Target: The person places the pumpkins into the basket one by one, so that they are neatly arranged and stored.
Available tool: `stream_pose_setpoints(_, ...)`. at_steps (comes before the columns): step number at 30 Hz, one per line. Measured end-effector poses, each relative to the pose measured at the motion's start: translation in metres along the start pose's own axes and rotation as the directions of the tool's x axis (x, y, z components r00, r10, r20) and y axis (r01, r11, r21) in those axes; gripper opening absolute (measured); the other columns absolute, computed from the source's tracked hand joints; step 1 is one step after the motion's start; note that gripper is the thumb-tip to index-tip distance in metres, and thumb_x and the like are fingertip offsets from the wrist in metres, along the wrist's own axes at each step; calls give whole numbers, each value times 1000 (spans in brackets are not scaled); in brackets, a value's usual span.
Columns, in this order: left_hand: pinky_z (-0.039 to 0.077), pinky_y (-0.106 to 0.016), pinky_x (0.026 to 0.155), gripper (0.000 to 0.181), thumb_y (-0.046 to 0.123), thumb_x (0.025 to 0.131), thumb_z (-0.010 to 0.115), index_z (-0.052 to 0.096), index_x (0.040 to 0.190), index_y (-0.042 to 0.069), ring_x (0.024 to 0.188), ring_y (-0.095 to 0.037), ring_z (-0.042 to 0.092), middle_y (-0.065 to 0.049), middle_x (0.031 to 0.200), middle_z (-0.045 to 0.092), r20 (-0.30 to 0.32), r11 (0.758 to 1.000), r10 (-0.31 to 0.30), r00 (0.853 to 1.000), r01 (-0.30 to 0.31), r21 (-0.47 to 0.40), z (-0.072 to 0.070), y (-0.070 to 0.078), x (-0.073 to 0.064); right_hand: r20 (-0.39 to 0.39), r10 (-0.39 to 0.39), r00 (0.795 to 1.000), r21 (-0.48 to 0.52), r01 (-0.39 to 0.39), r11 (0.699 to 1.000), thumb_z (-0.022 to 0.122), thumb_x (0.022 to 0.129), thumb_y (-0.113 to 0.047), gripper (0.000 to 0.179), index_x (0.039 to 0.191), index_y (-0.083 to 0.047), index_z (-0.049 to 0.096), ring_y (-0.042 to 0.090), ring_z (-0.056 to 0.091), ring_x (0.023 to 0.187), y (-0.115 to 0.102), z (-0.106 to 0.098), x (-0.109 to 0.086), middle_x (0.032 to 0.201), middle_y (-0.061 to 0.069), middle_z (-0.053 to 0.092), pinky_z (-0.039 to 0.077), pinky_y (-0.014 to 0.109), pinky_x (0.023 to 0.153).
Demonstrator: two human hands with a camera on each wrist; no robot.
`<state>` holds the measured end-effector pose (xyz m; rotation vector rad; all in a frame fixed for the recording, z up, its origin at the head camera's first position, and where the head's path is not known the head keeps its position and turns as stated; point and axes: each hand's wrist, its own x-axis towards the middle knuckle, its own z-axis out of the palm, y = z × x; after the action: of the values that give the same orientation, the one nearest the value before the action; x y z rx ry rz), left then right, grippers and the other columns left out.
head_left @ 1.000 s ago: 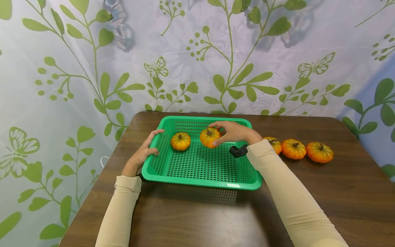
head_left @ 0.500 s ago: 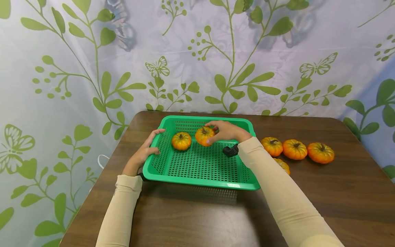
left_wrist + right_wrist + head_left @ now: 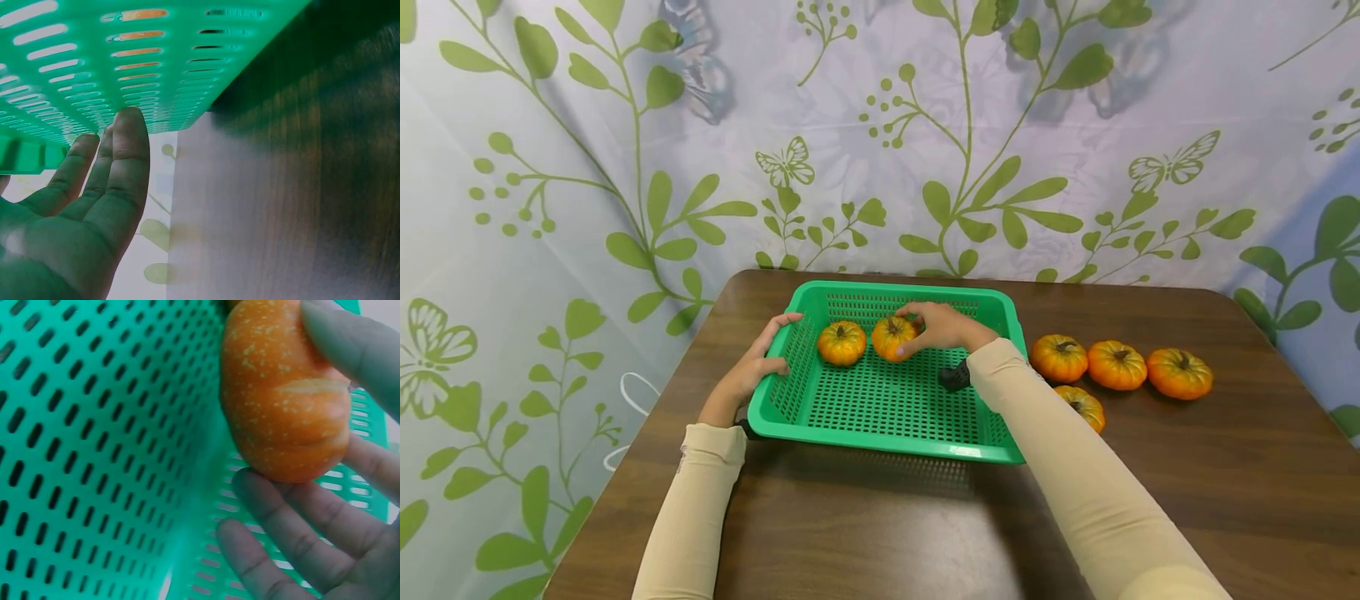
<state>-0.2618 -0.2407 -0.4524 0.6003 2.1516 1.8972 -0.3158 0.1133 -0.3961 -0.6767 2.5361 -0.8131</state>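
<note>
A green plastic basket [image 3: 880,442] with slotted walls stands on the table. My left hand [image 3: 745,375] grips its left rim; in the left wrist view several fingers [image 3: 128,153] lie against the outside of the slotted wall. Inside the basket my right hand [image 3: 947,325] holds a small orange pumpkin [image 3: 889,340] between thumb and fingers. That same pumpkin [image 3: 284,394] is large in the right wrist view, low over the slotted floor; whether it touches the floor I cannot tell. Just left of it a second small pumpkin [image 3: 842,343] sits in the basket's back left part.
Right of the basket, several more pumpkins lie on the brown wooden table [image 3: 865,533]: one near the rim [image 3: 1060,358], one in the middle [image 3: 1117,365], one farthest right [image 3: 1180,372], and one in front [image 3: 1084,406], partly behind my right sleeve. A leaf-patterned curtain [image 3: 865,167] hangs behind.
My right hand has carried its pumpkin left and then lowered it beside the other one in the basket. The left hand keeps its grip on the rim.
</note>
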Motion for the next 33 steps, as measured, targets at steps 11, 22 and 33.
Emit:
stream_pose_setpoints(11, 52, -34, 83, 90, -9, 79, 47, 23, 164, 2, 118, -38, 47, -33, 161, 29, -3, 1000, -24, 1000, 24, -15, -1, 3, -1, 1, 20, 1000, 9, -20, 1000, 80, 99, -30, 79, 165, -7, 43, 44, 49, 145, 5, 10, 4, 159, 27, 48, 44, 59, 115)
stream_pose_setpoints(22, 53, -36, 83, 90, -10, 79, 47, 22, 165, 2, 119, -40, 47, -33, 164, 27, 6, 999, -34, 999, 35, -29, -1, 5, 0, 1, 20, 1000, -28, -20, 999, 79, 99, -31, 79, 165, -5, 43, 42, 51, 144, 6, 18, 10, 163, 23, 46, 42, 58, 117)
stream_pose_setpoints(33, 51, -35, 83, 89, -10, 80, 47, 22, 164, 2, 123, -42, 45, -31, 165, 26, 7, 999, -32, 999, 32, -26, -2, 7, 2, -23, 22, 999, -51, -24, 998, 80, 99, -32, 80, 164, -6, 42, 46, 45, 148, -1, 18, 10, 165, 23, 44, 40, 60, 118)
